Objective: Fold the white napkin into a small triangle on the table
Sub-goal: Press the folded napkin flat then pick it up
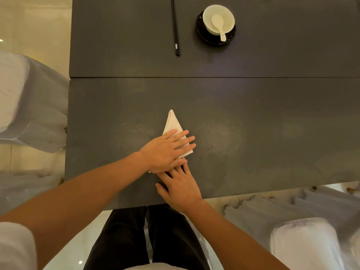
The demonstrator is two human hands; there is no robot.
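Napkin pressed flat into a triangle, near the table's front edge.

The left hand [165,151] is laid flat with fingers spread on the white napkin [173,123], whose tip points to 12 o'clock. The right hand [180,189], at 5 o'clock from it, is spread on the table [253,123], fingertips at the napkin's lower edge. The crease is judged nearly finished; firm smoothing is needed next. No writing can be read.

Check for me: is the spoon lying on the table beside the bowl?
No, the spoon rests inside the white bowl, which sits on a dark saucer.
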